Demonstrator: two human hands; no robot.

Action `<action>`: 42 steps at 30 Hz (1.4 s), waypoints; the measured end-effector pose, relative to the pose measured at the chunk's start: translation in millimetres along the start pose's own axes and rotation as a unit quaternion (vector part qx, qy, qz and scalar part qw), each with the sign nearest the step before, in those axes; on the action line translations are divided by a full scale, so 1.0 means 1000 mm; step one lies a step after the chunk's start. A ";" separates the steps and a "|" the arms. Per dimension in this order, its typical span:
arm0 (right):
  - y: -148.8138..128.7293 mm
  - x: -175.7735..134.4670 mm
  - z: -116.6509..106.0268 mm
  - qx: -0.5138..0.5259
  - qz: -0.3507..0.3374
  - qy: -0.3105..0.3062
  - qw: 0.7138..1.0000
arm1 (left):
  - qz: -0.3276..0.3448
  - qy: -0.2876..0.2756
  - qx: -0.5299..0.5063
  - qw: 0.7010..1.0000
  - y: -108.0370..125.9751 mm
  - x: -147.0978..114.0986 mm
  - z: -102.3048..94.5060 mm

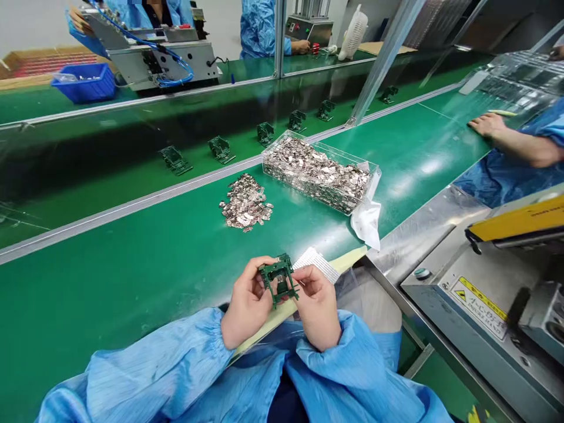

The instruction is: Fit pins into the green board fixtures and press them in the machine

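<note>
Close to my body, just over the bench edge, I hold a dark green plastic frame (281,276) with an open middle and thin prongs. My left hand (247,302) is closed around its left side. The fingers of my right hand (318,302) pinch at its right side; whether a small part is between those fingertips is hidden. A white ribbed sheet (316,262) lies behind my right hand. Farther up the green bench is a loose pile of small silvery metal pieces (247,202). A clear plastic box (321,170) beside it is full of similar pieces.
Several similar green frames (220,150) stand in a row on the belt behind a metal rail (132,200). A crumpled white bag (366,224) touches the box. At right are a grey machine (467,288) and a co-worker's hand (489,125). Other people work across the belt.
</note>
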State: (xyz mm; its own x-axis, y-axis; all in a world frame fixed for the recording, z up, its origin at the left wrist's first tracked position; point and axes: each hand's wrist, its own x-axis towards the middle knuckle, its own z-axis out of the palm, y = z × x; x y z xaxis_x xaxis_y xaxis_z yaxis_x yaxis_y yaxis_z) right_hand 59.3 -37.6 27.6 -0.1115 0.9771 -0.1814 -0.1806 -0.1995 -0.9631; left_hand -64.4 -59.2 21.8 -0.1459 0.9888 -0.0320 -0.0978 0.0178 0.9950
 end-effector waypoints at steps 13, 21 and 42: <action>0.042 -0.031 -0.097 -0.127 -0.006 0.054 0.990 | 0.125 -0.059 0.085 0.987 -0.017 0.054 0.047; 0.064 -0.011 -0.077 -0.127 -0.085 0.080 0.985 | 0.096 -0.094 0.097 0.986 -0.023 0.051 0.063; 0.025 -0.026 -0.127 -0.388 0.000 0.006 0.922 | 0.105 -0.038 0.035 0.993 -0.020 0.042 0.056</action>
State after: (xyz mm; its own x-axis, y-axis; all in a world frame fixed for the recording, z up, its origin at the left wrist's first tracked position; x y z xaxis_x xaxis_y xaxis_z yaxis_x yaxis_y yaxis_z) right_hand 181.8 -58.9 -16.6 -0.1003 0.9788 -0.1788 0.5729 -0.0901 -0.8146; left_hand -13.5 -9.3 6.1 -0.0801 0.9800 0.1821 -0.0043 -0.1830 0.9831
